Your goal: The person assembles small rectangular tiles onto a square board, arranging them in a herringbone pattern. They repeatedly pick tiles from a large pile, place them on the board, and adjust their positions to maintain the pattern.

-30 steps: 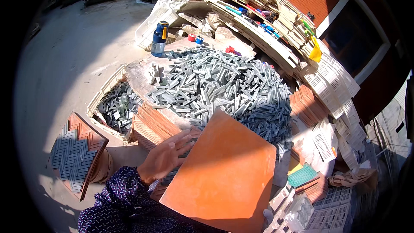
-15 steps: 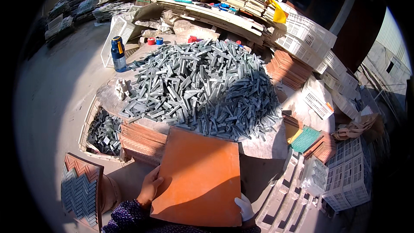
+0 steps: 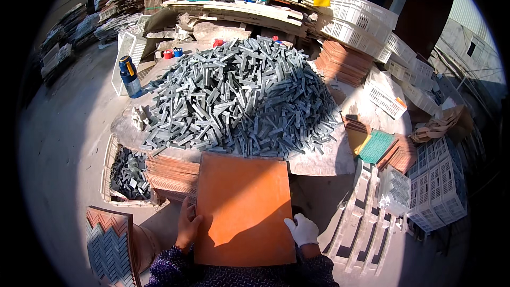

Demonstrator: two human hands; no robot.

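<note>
A flat orange board (image 3: 241,207), nearly square, lies before me, part sunlit and part in shadow. My bare left hand (image 3: 187,226) grips its left edge, thumb on top and fingers along the side. On the right edge, my right hand (image 3: 303,230) in a white glove holds it, thumb over the rim and the other fingers curled. Just beyond the board's far edge spreads a heap of small grey stone strips (image 3: 234,95) on a pale worktable (image 3: 326,166). What supports the board from below is hidden.
Left are a crate of dark stone pieces (image 3: 108,183), stacked reddish ribbed trays (image 3: 172,174) and a grey herringbone panel (image 3: 109,250). A bottle (image 3: 130,77) stands beyond. Right are a pallet (image 3: 350,234), a green sheet (image 3: 376,146) and white crates (image 3: 438,196).
My right hand has come further into view, its thumb now over the board's edge. The board sits straighter and slightly left in the picture. The whole view has shifted a little.
</note>
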